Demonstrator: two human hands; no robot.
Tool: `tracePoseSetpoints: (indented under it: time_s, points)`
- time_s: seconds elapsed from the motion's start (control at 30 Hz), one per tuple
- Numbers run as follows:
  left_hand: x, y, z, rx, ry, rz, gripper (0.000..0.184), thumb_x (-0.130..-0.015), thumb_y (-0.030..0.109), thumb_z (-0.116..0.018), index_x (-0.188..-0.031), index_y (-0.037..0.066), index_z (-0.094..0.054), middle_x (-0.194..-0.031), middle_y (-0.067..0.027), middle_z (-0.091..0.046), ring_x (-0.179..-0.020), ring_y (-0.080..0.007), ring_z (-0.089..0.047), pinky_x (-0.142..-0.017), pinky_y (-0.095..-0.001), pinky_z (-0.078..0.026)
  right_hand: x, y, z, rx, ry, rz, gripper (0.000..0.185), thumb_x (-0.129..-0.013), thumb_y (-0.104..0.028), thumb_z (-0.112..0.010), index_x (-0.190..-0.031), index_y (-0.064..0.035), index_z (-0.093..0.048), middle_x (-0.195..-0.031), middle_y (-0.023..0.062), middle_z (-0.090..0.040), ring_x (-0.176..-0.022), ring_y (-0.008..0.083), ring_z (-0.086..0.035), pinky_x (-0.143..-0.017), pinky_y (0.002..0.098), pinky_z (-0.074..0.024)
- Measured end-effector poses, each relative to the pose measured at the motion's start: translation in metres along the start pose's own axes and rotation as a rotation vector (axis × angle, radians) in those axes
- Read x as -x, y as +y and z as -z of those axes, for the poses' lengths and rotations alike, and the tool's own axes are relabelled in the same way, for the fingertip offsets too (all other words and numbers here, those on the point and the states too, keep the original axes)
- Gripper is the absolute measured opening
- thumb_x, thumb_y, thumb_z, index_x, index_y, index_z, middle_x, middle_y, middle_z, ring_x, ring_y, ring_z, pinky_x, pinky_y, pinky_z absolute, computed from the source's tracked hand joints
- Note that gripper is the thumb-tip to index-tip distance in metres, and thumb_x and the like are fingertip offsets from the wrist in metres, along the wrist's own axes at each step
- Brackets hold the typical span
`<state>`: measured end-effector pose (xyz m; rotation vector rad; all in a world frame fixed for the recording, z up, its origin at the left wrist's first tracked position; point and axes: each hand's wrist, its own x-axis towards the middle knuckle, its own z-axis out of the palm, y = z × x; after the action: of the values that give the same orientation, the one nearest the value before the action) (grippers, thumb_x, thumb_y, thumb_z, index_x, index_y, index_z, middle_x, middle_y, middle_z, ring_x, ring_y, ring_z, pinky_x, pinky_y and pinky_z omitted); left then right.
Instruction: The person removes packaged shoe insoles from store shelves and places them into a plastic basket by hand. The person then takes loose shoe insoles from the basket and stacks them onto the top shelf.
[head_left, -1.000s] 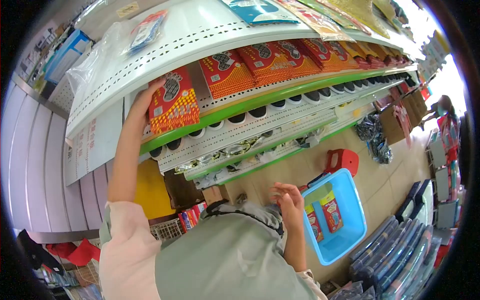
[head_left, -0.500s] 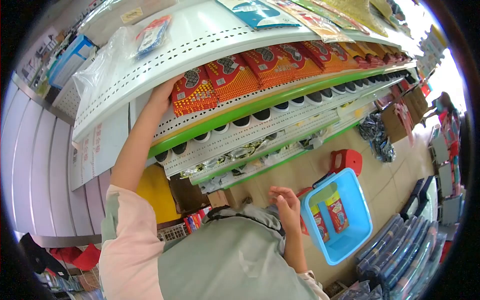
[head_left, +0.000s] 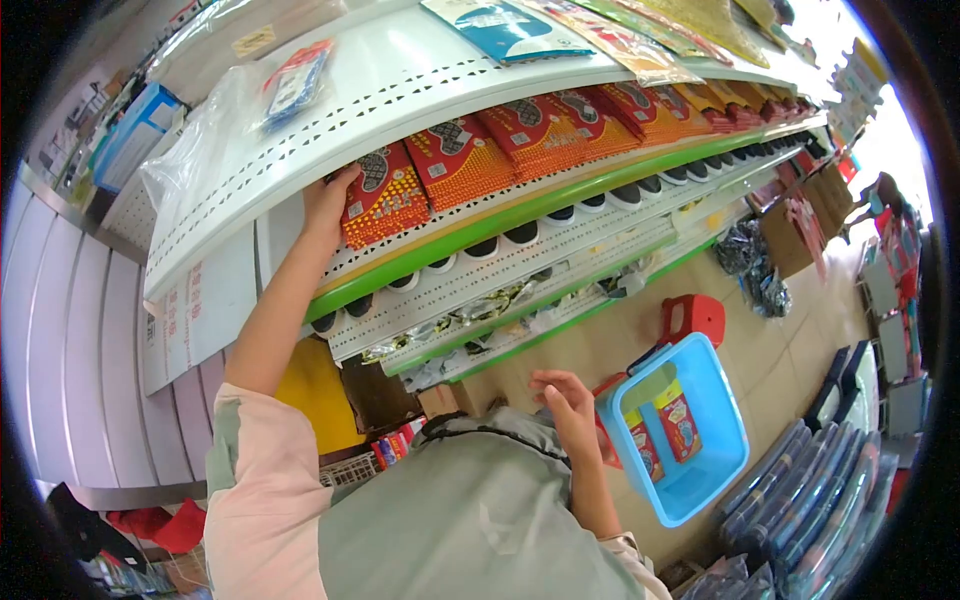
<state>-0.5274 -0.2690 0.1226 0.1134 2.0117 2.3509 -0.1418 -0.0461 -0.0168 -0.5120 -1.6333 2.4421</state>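
Head view: the packet (head_left: 388, 200) lay just right of the left hand (head_left: 328, 205), long axis front-to-back; grip closure could not be told. The right hand (head_left: 570, 410), farther off, hung empty, loosely open.

head | left hand (head_left: 326, 208) at left edge of red packet (head_left: 388, 196), near left end of green-edged shelf (head_left: 440, 248), beside row of similar packets (head_left: 535, 135) | right hand (head_left: 570, 408) loosely curled, holding nothing, near blue basin (head_left: 717, 430)'s left rim | two packets (head_left: 681, 428) inside
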Motion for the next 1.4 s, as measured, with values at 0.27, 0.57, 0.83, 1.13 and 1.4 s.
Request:
tracePoseSetpoints:
  time_s: [0.27,0.57,0.83,1.13,1.4]
  points:
    - [-0.01,-0.005,-0.002,-0.281,0.047,-0.066,0.039,-0.08,0.005,-0.067,-0.118,0.002,-0.059,-0.112,-0.0098,-0.061,-0.1,-0.0197,-0.057,-0.088,-0.0317,-0.046,0.004,-0.008,0.006,-0.049,0.004,-0.005,0.025,-0.092,-0.013,-0.063,-0.112,-0.0002,-0.06,-0.114,0.0086,-0.065,-0.103,0.0144,-0.06,-0.086,0.0295,-0.0477]
    - [0.1,0.015,-0.05,-0.649,0.196,-1.305,0.027,-0.094,0.007,-0.058,-0.116,-0.008,-0.055,-0.115,-0.0222,-0.063,-0.105,-0.0307,-0.061,-0.093,-0.0416,-0.049,0.054,0.011,0.102,-0.054,0.341,-0.055,0.023,-0.092,-0.018,-0.064,-0.108,-0.0018,-0.061,-0.107,0.0061,-0.067,-0.095,0.0125,-0.062,-0.079,0.0282,-0.0497]
    - [0.305,-0.161,-0.149,-0.531,-0.734,0.017,0.02,-0.093,0.005,-0.055,-0.112,-0.002,-0.058,-0.112,-0.0113,-0.06,-0.103,-0.0218,-0.058,-0.092,-0.0336,-0.046,0.115,0.086,0.277,0.071,0.784,-0.302,0.034,-0.088,-0.027,-0.068,-0.108,0.0001,-0.064,-0.098,0.0071,-0.068,-0.087,0.0131,-0.065,-0.068,0.0273,-0.0516]
    - [0.42,-0.176,-0.252,-0.761,-1.13,0.094,0.015,-0.088,-0.002,-0.057,-0.103,-0.004,-0.06,-0.109,-0.0145,-0.06,-0.094,-0.0223,-0.063,-0.082,-0.0305,-0.051,0.198,0.206,0.48,0.646,0.931,-0.661,0.037,-0.077,-0.021,-0.072,-0.106,0.0014,-0.066,-0.101,0.0196,-0.068,-0.091,0.0299,-0.067,-0.076,0.039,-0.0546]
    - [0.423,-0.188,-0.27,-0.983,-0.883,0.267,0.015,-0.092,0.0,-0.052,-0.105,-0.003,-0.06,-0.105,-0.0123,-0.062,-0.094,-0.0194,-0.065,-0.084,-0.0305,-0.05,0.167,0.229,0.525,1.1,0.535,-0.823,0.032,-0.078,-0.014,-0.067,-0.107,-0.0007,-0.062,-0.107,0.0203,-0.065,-0.104,0.0358,-0.062,-0.09,0.0462,-0.0509]
